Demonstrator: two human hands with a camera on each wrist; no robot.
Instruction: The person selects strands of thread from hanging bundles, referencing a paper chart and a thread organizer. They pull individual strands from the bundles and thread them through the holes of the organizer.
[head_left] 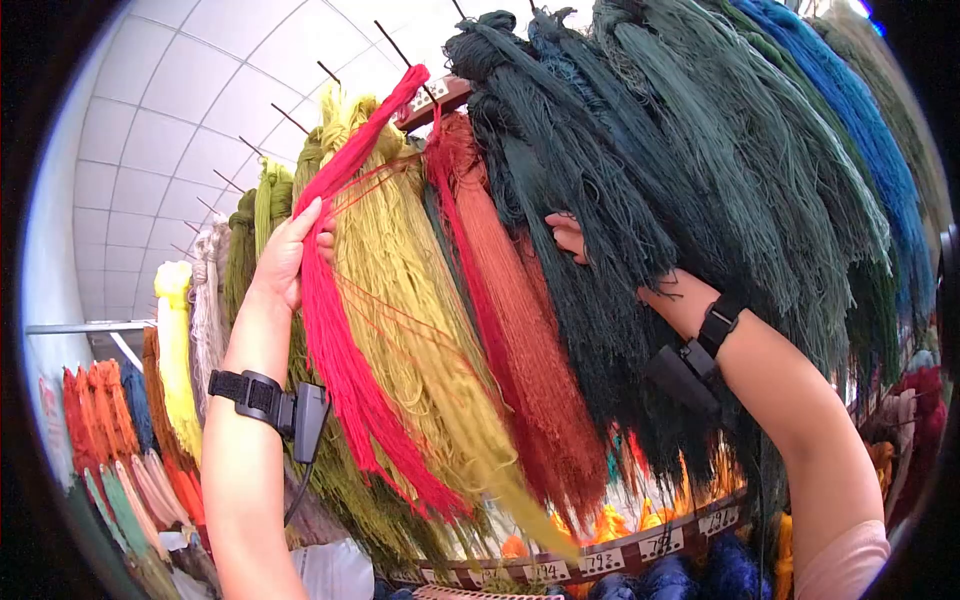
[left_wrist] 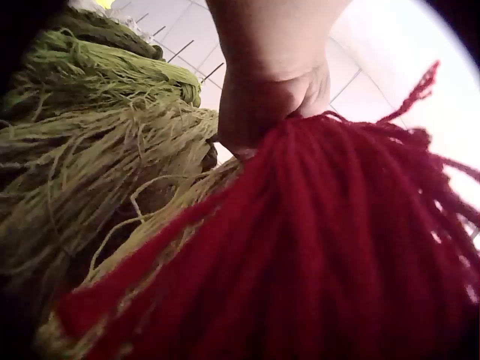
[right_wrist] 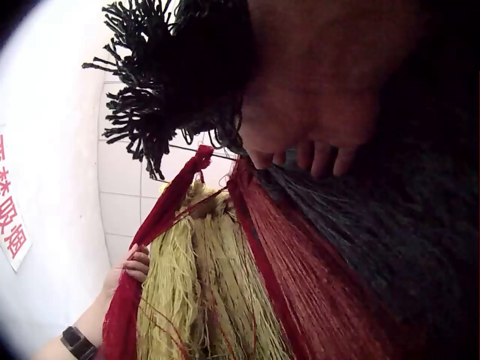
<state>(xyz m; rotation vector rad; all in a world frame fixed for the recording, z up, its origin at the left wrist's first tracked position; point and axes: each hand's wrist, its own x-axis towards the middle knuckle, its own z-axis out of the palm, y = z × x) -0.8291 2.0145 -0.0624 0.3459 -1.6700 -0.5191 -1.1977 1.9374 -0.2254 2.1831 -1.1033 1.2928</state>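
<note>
My left hand [head_left: 290, 252] grips a bright pink-red skein [head_left: 345, 375] partway down, its top rising to the upper right and its loose strands falling below. In the left wrist view the skein [left_wrist: 315, 232] fans out under the hand [left_wrist: 274, 97]. Thin red strands cross the yellow-green skeins [head_left: 400, 260] beside it. My right hand [head_left: 568, 238] is in among dark teal skeins [head_left: 610, 310], some hanging over its back and wrist. The right wrist view has this hand [right_wrist: 315, 112] with slightly bent fingers against dark yarn, beside a rust-red skein [right_wrist: 300, 262].
Metal hooks [head_left: 392, 42] stick out along the rack above. Green, grey and blue skeins [head_left: 880, 170] hang at the right, olive and white ones at the left. Below runs a curved rail [head_left: 690, 540] with number labels. Orange skeins [head_left: 105, 410] hang at the far left.
</note>
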